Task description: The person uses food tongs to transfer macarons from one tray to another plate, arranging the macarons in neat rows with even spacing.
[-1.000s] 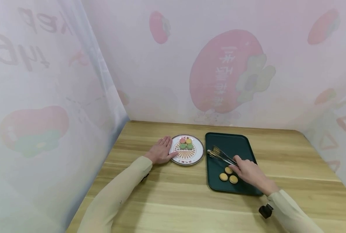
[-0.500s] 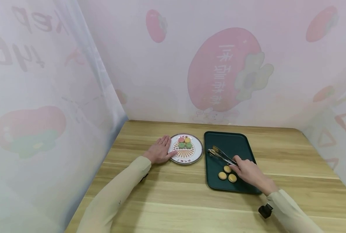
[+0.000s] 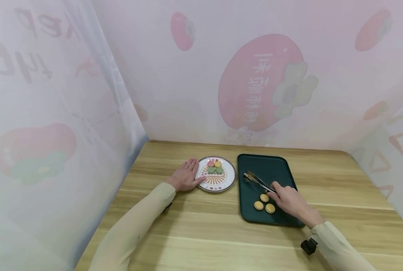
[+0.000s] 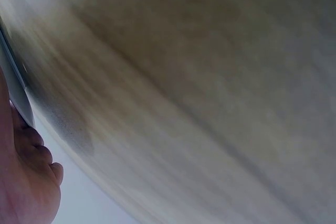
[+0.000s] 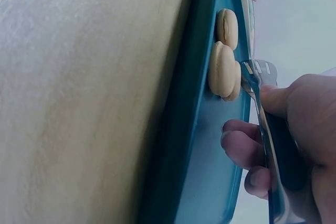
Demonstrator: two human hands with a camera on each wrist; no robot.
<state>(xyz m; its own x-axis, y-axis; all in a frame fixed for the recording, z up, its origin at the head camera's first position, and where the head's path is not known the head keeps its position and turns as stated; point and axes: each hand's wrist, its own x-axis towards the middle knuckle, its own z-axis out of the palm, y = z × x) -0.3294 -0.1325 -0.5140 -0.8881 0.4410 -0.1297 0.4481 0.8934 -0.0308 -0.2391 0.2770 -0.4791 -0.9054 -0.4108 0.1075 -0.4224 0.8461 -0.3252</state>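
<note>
My left hand (image 3: 185, 176) rests at the left rim of a white round plate (image 3: 226, 181), fingers straight and thumb over the rim. On the plate sit a pink macaron (image 3: 211, 163), a yellow macaron (image 3: 217, 164) and two green macarons (image 3: 219, 171), grouped closely. Over the dark green tray (image 3: 277, 167), my right hand (image 3: 291, 201) grips metal serving tongs (image 3: 263, 184), thumb along one arm. The tongs' slotted ends point toward the plate, with a narrow gap between them and no macaron visible there. Three yellow-tan macarons (image 3: 270, 208) lie on the tray below the tongs.
The plate and tray stand side by side on a wooden table (image 3: 201, 233), a small gap between them. A printed curtain (image 3: 184, 94) hangs behind the table and along its sides. A black wrist camera (image 3: 309, 246) hangs under the right sleeve.
The ends of the tongs have drawn closer together as my right hand squeezes them. My left hand stays at the plate, and the macarons keep their places.
</note>
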